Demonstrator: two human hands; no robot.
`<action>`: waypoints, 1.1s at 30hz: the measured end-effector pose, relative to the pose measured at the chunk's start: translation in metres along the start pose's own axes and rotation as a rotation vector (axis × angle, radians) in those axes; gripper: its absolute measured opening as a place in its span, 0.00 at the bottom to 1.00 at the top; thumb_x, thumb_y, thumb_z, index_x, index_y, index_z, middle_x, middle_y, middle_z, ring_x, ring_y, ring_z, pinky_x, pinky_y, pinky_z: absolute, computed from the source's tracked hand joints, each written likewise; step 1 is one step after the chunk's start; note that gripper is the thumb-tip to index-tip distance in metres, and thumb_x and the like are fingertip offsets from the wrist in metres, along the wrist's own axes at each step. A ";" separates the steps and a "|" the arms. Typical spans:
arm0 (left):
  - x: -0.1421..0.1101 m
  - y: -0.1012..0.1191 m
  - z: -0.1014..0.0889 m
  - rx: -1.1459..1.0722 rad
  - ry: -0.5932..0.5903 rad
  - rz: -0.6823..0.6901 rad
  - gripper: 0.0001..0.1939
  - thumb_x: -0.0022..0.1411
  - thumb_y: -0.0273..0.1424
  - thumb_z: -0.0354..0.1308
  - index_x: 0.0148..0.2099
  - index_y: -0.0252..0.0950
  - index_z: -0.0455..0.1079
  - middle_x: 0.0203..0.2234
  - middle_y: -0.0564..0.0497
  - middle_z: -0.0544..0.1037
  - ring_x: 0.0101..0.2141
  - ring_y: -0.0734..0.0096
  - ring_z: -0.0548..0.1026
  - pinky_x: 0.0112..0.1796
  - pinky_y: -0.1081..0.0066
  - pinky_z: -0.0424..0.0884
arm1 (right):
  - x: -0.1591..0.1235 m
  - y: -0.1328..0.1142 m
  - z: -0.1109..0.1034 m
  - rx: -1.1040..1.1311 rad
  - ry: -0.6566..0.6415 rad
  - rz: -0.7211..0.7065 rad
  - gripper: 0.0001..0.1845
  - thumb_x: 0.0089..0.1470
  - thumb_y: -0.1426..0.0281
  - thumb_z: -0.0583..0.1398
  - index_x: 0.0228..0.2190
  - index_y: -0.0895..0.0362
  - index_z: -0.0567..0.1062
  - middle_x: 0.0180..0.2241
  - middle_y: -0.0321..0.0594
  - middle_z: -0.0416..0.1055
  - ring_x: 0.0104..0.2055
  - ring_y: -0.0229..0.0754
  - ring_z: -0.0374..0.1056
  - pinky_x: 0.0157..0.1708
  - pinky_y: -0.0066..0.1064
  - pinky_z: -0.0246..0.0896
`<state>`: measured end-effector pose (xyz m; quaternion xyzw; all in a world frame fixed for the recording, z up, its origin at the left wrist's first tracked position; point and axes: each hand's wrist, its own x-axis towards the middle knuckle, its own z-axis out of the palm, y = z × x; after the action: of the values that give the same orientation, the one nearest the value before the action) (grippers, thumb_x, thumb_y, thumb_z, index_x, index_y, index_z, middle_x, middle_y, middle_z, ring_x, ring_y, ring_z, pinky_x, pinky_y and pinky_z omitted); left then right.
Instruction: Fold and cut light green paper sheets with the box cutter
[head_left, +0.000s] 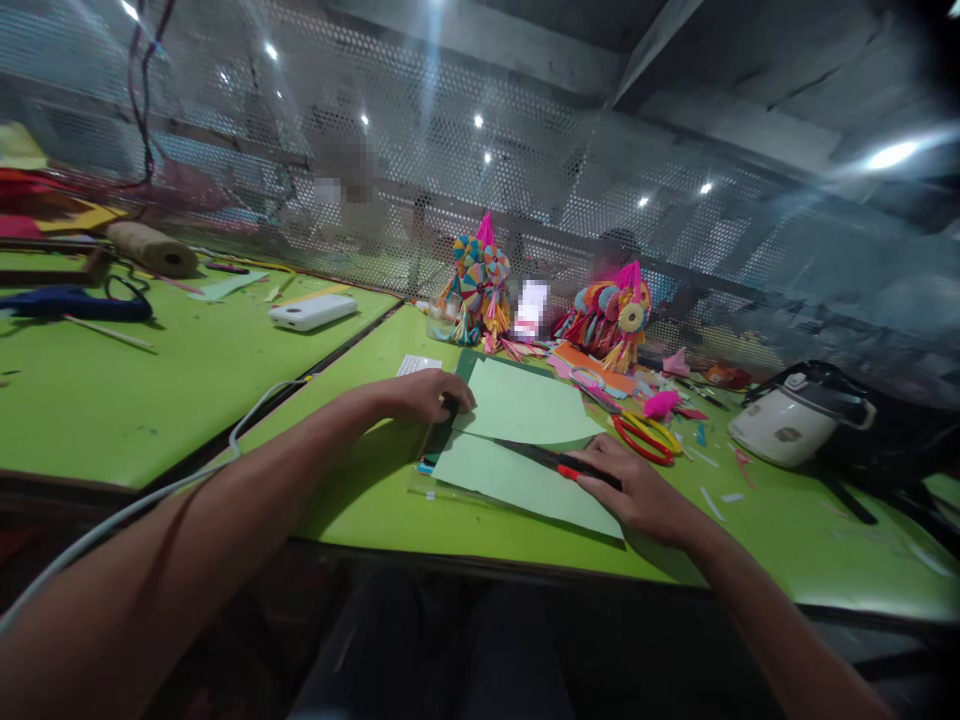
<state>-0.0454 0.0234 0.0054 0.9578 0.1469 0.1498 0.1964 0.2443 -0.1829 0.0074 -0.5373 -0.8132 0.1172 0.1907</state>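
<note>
Two pale green sheets of paper lie on the table, an upper sheet (525, 400) and a lower sheet (525, 485), with a slit between them. My right hand (634, 490) is closed around a black and red knife (581, 468); its dark blade points left into the slit. At the left edge of the upper sheet, my left hand (439, 395) has its fingers curled and pressed down on the paper. Something small and black shows beneath those fingers; I cannot make out what it is. A dark green board (466, 362) sticks out under the paper.
Red and yellow-handled scissors (645, 435) lie right of the paper among scraps. Colourful tasselled ornaments (480, 280) stand behind, near a phone (531, 310). A white power bank (313, 312) and a cable (259, 405) are left; a white and black appliance (784, 425) is right.
</note>
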 end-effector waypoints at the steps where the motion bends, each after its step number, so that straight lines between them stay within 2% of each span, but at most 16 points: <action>1: 0.000 0.000 0.000 -0.009 0.004 0.007 0.20 0.47 0.17 0.53 0.40 0.37 0.76 0.44 0.49 0.78 0.41 0.68 0.75 0.45 0.71 0.68 | -0.002 0.002 0.000 -0.009 0.005 0.001 0.18 0.63 0.65 0.51 0.51 0.53 0.72 0.38 0.44 0.66 0.41 0.43 0.64 0.44 0.37 0.62; 8: 0.001 -0.003 0.002 0.007 0.038 -0.001 0.15 0.48 0.18 0.56 0.36 0.37 0.78 0.41 0.49 0.78 0.40 0.69 0.75 0.43 0.73 0.68 | -0.002 0.009 0.001 -0.047 0.037 0.029 0.17 0.63 0.64 0.51 0.50 0.52 0.73 0.39 0.44 0.67 0.42 0.45 0.64 0.44 0.39 0.63; 14: 0.001 -0.002 0.000 0.046 0.044 -0.031 0.11 0.53 0.23 0.60 0.36 0.40 0.80 0.38 0.51 0.79 0.37 0.71 0.75 0.40 0.74 0.68 | 0.024 -0.011 0.011 -0.068 0.009 -0.005 0.16 0.63 0.66 0.53 0.50 0.53 0.73 0.37 0.44 0.66 0.39 0.44 0.64 0.42 0.37 0.62; 18: 0.000 -0.003 0.001 0.029 0.059 -0.018 0.07 0.55 0.26 0.61 0.36 0.38 0.80 0.35 0.49 0.79 0.36 0.71 0.76 0.39 0.75 0.68 | 0.040 -0.019 0.020 -0.058 -0.004 -0.025 0.16 0.63 0.66 0.53 0.50 0.53 0.73 0.37 0.44 0.66 0.40 0.43 0.63 0.43 0.36 0.61; 27: 0.001 -0.009 0.005 -0.069 0.102 0.013 0.06 0.54 0.26 0.63 0.35 0.39 0.80 0.33 0.50 0.80 0.34 0.72 0.76 0.38 0.77 0.69 | 0.059 -0.020 0.026 -0.025 -0.004 -0.070 0.16 0.62 0.66 0.54 0.50 0.54 0.73 0.37 0.44 0.66 0.40 0.43 0.63 0.41 0.34 0.60; 33: 0.002 -0.011 0.007 -0.083 0.120 0.019 0.06 0.53 0.26 0.64 0.34 0.40 0.80 0.32 0.51 0.80 0.33 0.72 0.76 0.38 0.76 0.70 | 0.062 -0.023 0.029 -0.007 0.011 -0.074 0.16 0.62 0.67 0.54 0.49 0.53 0.74 0.35 0.42 0.65 0.40 0.43 0.63 0.41 0.33 0.60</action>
<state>-0.0432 0.0313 -0.0042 0.9395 0.1428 0.2149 0.2251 0.1912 -0.1348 0.0019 -0.5081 -0.8318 0.1044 0.1976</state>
